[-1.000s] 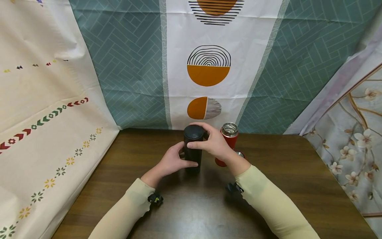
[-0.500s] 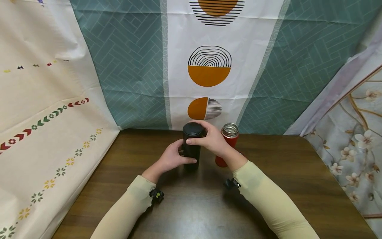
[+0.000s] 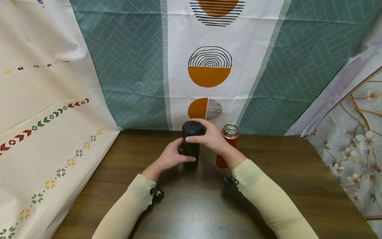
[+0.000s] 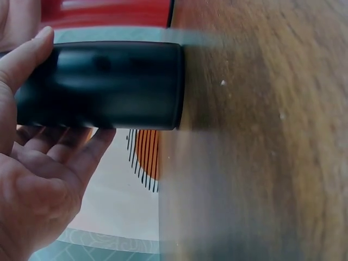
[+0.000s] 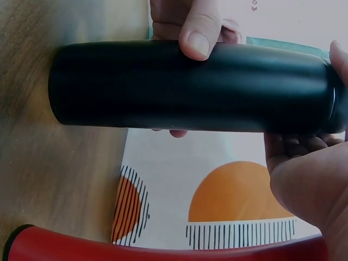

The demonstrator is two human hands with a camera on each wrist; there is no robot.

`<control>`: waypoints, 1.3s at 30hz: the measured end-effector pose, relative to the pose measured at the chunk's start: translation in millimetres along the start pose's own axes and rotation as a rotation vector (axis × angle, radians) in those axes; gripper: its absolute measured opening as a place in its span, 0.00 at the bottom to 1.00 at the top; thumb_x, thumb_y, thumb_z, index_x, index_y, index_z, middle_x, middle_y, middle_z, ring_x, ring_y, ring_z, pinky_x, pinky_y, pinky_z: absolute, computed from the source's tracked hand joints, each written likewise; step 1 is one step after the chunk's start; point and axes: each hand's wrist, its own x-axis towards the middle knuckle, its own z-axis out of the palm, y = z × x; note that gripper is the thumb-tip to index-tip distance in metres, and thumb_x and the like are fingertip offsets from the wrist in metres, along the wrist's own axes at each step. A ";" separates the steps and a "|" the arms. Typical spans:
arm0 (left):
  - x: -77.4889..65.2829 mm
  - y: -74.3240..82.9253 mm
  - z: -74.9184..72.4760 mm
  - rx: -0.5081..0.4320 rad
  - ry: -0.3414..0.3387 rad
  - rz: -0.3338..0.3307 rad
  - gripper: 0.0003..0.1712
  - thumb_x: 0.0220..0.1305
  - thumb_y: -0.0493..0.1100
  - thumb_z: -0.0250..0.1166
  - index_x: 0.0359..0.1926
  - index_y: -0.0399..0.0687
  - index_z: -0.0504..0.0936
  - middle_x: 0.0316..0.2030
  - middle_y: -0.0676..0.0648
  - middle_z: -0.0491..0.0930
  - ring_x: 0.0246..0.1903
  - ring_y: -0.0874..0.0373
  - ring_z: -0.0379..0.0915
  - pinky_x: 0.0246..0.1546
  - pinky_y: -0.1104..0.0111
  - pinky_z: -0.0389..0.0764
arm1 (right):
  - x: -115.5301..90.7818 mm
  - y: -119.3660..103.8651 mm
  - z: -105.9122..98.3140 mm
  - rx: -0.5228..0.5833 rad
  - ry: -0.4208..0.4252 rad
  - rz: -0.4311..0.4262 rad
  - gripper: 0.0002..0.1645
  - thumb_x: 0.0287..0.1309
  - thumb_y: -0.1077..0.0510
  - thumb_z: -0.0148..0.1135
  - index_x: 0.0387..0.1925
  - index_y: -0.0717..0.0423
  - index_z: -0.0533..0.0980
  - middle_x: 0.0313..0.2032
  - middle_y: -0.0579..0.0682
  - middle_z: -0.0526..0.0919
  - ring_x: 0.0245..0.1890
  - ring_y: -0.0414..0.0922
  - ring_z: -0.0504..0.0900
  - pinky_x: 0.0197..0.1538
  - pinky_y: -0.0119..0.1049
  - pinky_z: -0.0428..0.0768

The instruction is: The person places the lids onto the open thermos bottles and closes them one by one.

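A tall black vacuum flask (image 3: 191, 149) stands upright between both hands, its dark lid (image 3: 192, 127) on top. My left hand (image 3: 170, 156) grips the flask's body around the middle, with the thumb across its near side. Higher up, my right hand (image 3: 212, 136) holds the lid end, thumb in front and fingers behind. In the left wrist view the base of the black flask (image 4: 125, 84) is at the wooden surface; whether it touches is hard to tell. Just right of it stands a red flask (image 3: 222, 161) with an uncovered steel mouth (image 3: 230, 130), partly behind my right wrist.
The brown wooden table (image 3: 185, 209) extends under everything. A patterned curtain (image 3: 137, 66) hangs along its back edge. Cream cloth (image 3: 50, 109) borders the left side, and a floral cloth (image 3: 355, 152) the right.
Both hands and the black flask have shifted slightly back and left. A small round red-and-silver piece beside the red flask, seen earlier, is now hidden behind my right arm.
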 end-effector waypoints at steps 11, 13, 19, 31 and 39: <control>1.5 -4.5 -1.2 -0.009 -0.010 -0.008 0.44 0.57 0.51 0.89 0.72 0.55 0.80 0.64 0.53 0.86 0.64 0.47 0.84 0.69 0.41 0.81 | 1.6 1.1 0.2 -0.009 0.002 -0.002 0.39 0.61 0.58 0.84 0.72 0.47 0.79 0.63 0.51 0.85 0.63 0.55 0.81 0.69 0.60 0.78; 1.9 -5.4 -1.8 -0.009 -0.013 -0.007 0.44 0.58 0.51 0.89 0.72 0.55 0.79 0.64 0.53 0.85 0.64 0.47 0.83 0.69 0.41 0.80 | 1.7 0.9 0.3 -0.017 0.002 -0.004 0.40 0.61 0.58 0.84 0.73 0.47 0.79 0.64 0.51 0.84 0.63 0.54 0.81 0.69 0.59 0.79; 2.9 -6.8 -2.5 -0.004 -0.026 0.006 0.44 0.59 0.50 0.88 0.74 0.56 0.78 0.64 0.53 0.85 0.65 0.48 0.83 0.70 0.42 0.80 | 1.1 0.7 0.3 -0.045 0.006 -0.015 0.42 0.60 0.57 0.85 0.74 0.48 0.78 0.65 0.50 0.84 0.63 0.54 0.81 0.69 0.59 0.79; 5.8 -5.5 -3.1 -0.016 -0.034 0.013 0.44 0.60 0.46 0.88 0.74 0.52 0.77 0.65 0.49 0.85 0.63 0.46 0.84 0.67 0.44 0.83 | 5.0 4.2 0.4 -0.066 0.031 -0.013 0.42 0.60 0.55 0.86 0.73 0.48 0.78 0.63 0.49 0.85 0.62 0.52 0.81 0.68 0.56 0.79; 5.0 -3.4 -1.4 -0.032 -0.029 -0.005 0.45 0.59 0.47 0.88 0.74 0.51 0.78 0.64 0.49 0.85 0.62 0.47 0.85 0.66 0.45 0.83 | 5.0 5.7 -0.3 -0.072 0.029 -0.023 0.44 0.59 0.56 0.86 0.75 0.50 0.77 0.64 0.50 0.85 0.63 0.53 0.81 0.70 0.56 0.78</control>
